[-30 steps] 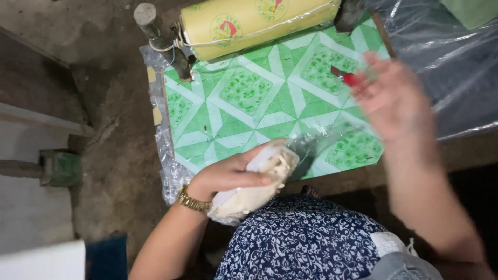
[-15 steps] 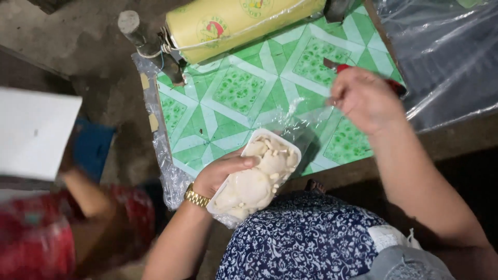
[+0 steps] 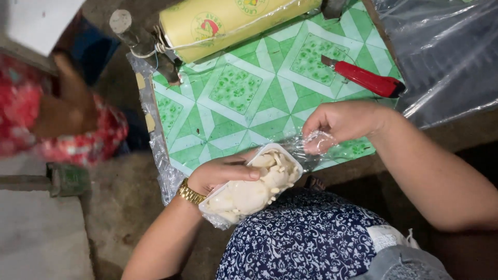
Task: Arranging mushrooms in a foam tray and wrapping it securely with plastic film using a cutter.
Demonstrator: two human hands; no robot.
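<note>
My left hand (image 3: 224, 173) grips a small white tray of pale mushrooms (image 3: 255, 189), wrapped in clear film, at the near edge of the green patterned board (image 3: 244, 98). A gold watch sits on that wrist. My right hand (image 3: 342, 122) pinches the loose clear plastic film (image 3: 316, 143) that runs off the tray's far end, pulling it taut. A red-handled cutter (image 3: 369, 80) lies on the board beyond my right hand.
A big yellow roll of cling film (image 3: 228, 23) sits on a holder at the board's far edge. Crumpled clear plastic (image 3: 446, 57) covers the right side. A person in red patterned clothing (image 3: 67, 124) is at the left, holding something white.
My right hand put the red cutter down on the board and came back to grasp the film at the tray. The person in red moved further into view at the left.
</note>
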